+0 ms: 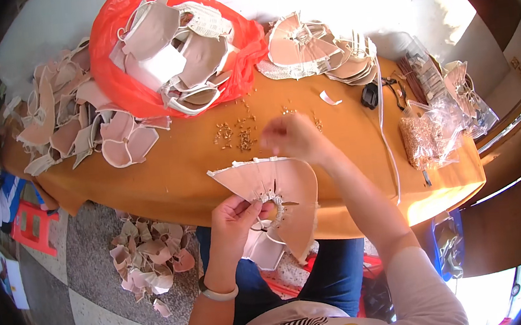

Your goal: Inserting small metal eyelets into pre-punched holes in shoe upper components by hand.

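Observation:
My left hand (234, 223) pinches a fan of stiff pink pieces with white edging (298, 187), held above my lap at the table's front edge. The pieces gather round a hole in the middle, where my thumb and fingers grip them; dark slits show beside it. Beyond the fan, my right hand (293, 137) hovers over the table, its fingers curled together and slightly blurred. Whether something small sits between them cannot be made out. Small gold-coloured metal bits (245, 140) lie in loose piles just past and left of that hand.
A red plastic bag (249, 56) full of similar pieces stands at the back. Heaped pink pieces (121, 139) lie left, stacked ones (308, 46) back right. A clear bag of copper-coloured bits (423, 139) sits right. More pieces (149, 253) cover the floor near a red stool (34, 227).

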`<state>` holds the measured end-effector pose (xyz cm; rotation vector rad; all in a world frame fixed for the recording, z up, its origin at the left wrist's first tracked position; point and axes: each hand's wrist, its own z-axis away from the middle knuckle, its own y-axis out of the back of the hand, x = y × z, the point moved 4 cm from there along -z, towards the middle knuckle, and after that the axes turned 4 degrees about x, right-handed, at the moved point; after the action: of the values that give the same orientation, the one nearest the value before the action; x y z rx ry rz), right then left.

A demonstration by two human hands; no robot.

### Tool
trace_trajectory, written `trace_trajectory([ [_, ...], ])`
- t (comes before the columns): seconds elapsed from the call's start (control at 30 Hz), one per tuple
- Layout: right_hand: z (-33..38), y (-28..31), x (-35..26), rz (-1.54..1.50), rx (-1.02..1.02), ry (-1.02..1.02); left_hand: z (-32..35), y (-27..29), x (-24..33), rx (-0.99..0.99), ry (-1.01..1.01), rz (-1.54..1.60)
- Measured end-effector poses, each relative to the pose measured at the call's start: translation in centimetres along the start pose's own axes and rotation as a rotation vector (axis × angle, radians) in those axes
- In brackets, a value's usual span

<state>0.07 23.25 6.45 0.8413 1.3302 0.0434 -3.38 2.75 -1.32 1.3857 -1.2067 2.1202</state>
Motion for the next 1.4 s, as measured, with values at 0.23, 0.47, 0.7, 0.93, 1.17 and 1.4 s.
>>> trace_trajectory([
  [0.23, -7.5, -0.7, 3.4, 0.285, 0.198, -0.005, 0.0, -0.2, 0.1, 0.060, 0.020, 0.065],
  [0.47, -7.5, -0.5, 2.5, 0.583, 0.281, -0.094, -0.1, 0.5, -0.2, 0.136, -0.003, 0.041],
  [0.7, -2.4, 1.8, 1.5, -0.039, 0.169, -0.154, 0.3, 0.0, 0.3, 0.151, -0.015, 0.110],
  [0.93, 4.7, -0.2, 0.5, -0.225, 0.028, 0.017, -0.7, -1.1, 0.1, 0.179, 0.023, 0.082],
  [1.17, 6.5, -2.5, -0.3, -0.097, -0.094, 0.222, -1.1, -1.7, -0.1, 0.117, -0.001, 0.084],
  [1.4, 6.3, -2.5, -0.8, -0.008, -0.104, 0.247, -1.1, -1.9, -0.2, 0.127, -0.040, 0.051],
])
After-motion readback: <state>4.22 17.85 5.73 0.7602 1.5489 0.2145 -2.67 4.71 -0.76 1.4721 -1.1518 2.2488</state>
